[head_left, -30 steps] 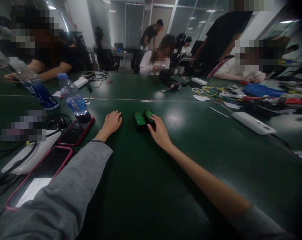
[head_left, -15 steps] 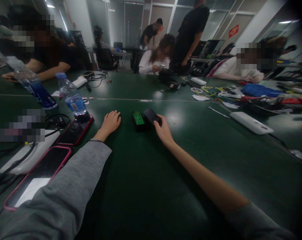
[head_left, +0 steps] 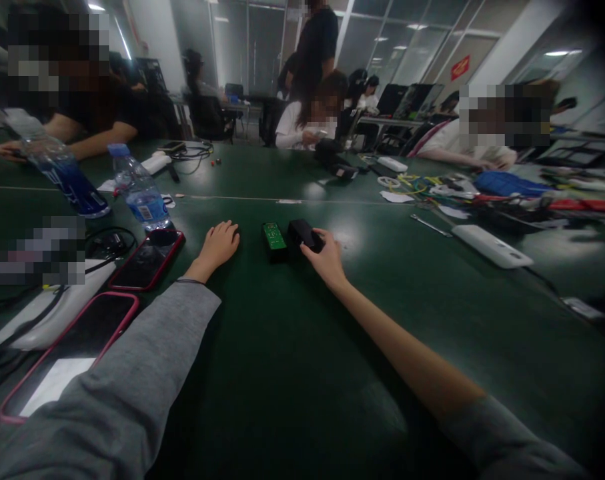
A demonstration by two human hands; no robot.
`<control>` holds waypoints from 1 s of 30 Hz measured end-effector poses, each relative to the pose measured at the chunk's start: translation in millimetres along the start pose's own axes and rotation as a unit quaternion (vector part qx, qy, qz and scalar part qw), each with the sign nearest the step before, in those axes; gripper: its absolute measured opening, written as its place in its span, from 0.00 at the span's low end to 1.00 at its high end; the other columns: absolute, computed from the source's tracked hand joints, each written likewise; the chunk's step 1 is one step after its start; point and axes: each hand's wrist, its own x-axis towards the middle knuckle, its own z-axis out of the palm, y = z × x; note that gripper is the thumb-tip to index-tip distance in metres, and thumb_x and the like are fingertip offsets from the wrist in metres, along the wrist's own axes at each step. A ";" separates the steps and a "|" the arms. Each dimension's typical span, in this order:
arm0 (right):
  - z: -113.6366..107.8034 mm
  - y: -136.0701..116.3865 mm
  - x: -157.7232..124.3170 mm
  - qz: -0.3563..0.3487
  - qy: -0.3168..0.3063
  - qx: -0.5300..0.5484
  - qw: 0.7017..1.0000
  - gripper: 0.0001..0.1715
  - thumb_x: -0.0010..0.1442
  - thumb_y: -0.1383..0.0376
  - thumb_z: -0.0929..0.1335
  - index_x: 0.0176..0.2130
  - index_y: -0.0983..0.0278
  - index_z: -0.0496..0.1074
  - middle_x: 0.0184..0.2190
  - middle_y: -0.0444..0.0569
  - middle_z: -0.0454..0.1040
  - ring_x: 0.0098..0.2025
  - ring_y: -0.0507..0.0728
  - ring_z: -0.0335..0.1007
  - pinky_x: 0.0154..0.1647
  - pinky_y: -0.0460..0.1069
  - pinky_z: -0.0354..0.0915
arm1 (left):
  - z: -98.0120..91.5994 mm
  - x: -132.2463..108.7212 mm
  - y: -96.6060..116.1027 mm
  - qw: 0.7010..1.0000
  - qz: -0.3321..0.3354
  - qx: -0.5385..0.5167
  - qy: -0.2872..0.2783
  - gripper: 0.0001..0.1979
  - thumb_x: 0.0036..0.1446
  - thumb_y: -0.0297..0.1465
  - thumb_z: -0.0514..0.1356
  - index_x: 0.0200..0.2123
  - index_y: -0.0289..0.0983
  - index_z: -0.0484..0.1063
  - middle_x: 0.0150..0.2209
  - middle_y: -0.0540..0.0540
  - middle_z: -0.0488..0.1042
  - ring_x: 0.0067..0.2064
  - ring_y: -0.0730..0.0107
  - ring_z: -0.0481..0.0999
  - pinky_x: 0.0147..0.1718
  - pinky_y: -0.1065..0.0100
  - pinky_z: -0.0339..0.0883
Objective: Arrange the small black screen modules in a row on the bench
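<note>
My left hand (head_left: 219,243) lies palm down on the green table, fingers stretched out and holding nothing; a small dark patch at its fingertips is too dim to make out. To its right stands a small black case with a green circuit board (head_left: 274,235) facing up. My right hand (head_left: 329,257) has its thumb and fingers around a black plastic cover (head_left: 302,233), box-shaped, just right of the board. A narrow gap separates the cover from the case. Whether the cover's underside rests on the tabletop I cannot tell.
Left of my arm are two phones, one red-edged (head_left: 147,260) and one pink-edged (head_left: 77,347), cables and two bottles, the nearer (head_left: 145,200) half full. On the right lie a wrench (head_left: 431,225), a white power strip (head_left: 491,246) and tangled wires. Several people sit around.
My right hand has turned the black cover from a tilted pose to a more level one beside the board. My left hand stays put. A standing person behind has moved left.
</note>
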 end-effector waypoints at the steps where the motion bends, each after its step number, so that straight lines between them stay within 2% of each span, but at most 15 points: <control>1: -1.7 2.7 2.0 0.010 0.004 0.004 1.000 0.34 0.60 0.49 0.72 0.60 0.62 0.70 0.51 0.58 0.75 0.58 0.71 0.68 0.60 0.68 0.64 | 1.4 0.5 -1.3 1.000 0.002 -0.001 0.001 0.27 0.75 0.38 0.46 0.70 0.34 0.64 0.72 0.35 0.63 0.73 0.49 0.61 0.71 0.45 0.56; 6: -7.6 17.4 15.1 0.086 0.027 0.049 0.995 0.29 0.67 0.47 0.66 0.56 0.62 0.73 0.49 0.57 0.76 0.55 0.67 0.70 0.58 0.62 0.67 | 5.8 1.8 -5.7 1.000 0.008 -0.003 0.010 0.27 0.75 0.38 0.46 0.70 0.35 0.64 0.72 0.36 0.63 0.73 0.50 0.61 0.71 0.45 0.55; 10: -10.2 20.3 21.7 0.116 0.032 -0.023 0.993 0.28 0.69 0.49 0.63 0.54 0.66 0.75 0.52 0.63 0.74 0.63 0.72 0.61 0.64 0.65 0.60 | 4.3 1.8 -5.4 1.000 0.006 -0.004 0.004 0.27 0.75 0.39 0.45 0.70 0.33 0.64 0.72 0.35 0.62 0.73 0.49 0.61 0.71 0.44 0.55; 13: -11.8 18.9 22.8 0.127 0.026 -0.048 0.990 0.29 0.70 0.51 0.60 0.56 0.69 0.73 0.54 0.66 0.73 0.63 0.73 0.60 0.64 0.67 0.59 | 3.9 2.3 -5.5 1.000 0.006 -0.004 0.000 0.27 0.75 0.39 0.45 0.69 0.33 0.64 0.72 0.35 0.62 0.73 0.49 0.60 0.71 0.44 0.55; 15: -12.4 17.8 21.4 0.104 0.033 -0.054 0.993 0.30 0.70 0.52 0.60 0.60 0.69 0.70 0.56 0.66 0.72 0.62 0.72 0.62 0.65 0.68 0.58 | 4.0 2.6 -5.3 1.000 0.006 -0.003 0.001 0.27 0.75 0.38 0.46 0.69 0.34 0.65 0.72 0.35 0.62 0.73 0.49 0.61 0.71 0.44 0.55; 18: -12.4 15.5 16.8 0.021 0.040 -0.054 0.998 0.39 0.68 0.49 0.65 0.68 0.67 0.60 0.62 0.67 0.67 0.64 0.72 0.61 0.66 0.70 0.59 | 3.2 2.0 -3.3 1.000 0.003 -0.001 0.006 0.26 0.74 0.37 0.46 0.69 0.34 0.65 0.72 0.35 0.63 0.73 0.49 0.61 0.70 0.43 0.56; 21: -13.5 13.8 13.7 -0.036 0.004 -0.065 0.997 0.43 0.64 0.55 0.69 0.71 0.65 0.57 0.63 0.65 0.64 0.63 0.71 0.64 0.64 0.68 0.64 | 0.8 0.6 0.3 1.000 0.001 0.002 0.011 0.25 0.74 0.36 0.47 0.68 0.34 0.66 0.72 0.35 0.64 0.72 0.49 0.62 0.70 0.43 0.57; 24: -20.8 17.0 17.1 -0.034 -0.026 -0.087 0.995 0.37 0.62 0.61 0.67 0.68 0.64 0.64 0.57 0.62 0.67 0.56 0.68 0.70 0.61 0.65 0.69 | -1.5 -0.7 2.7 1.000 0.000 0.002 0.011 0.25 0.74 0.36 0.47 0.68 0.33 0.66 0.72 0.34 0.64 0.72 0.49 0.62 0.70 0.44 0.57; 30: -47.2 34.5 31.7 -0.007 0.008 -0.177 0.984 0.36 0.63 0.62 0.67 0.68 0.67 0.68 0.51 0.63 0.70 0.50 0.70 0.72 0.56 0.66 0.70 | -2.9 -1.4 1.9 1.000 -0.002 -0.003 0.002 0.26 0.74 0.37 0.46 0.68 0.34 0.65 0.72 0.35 0.63 0.73 0.49 0.61 0.70 0.43 0.56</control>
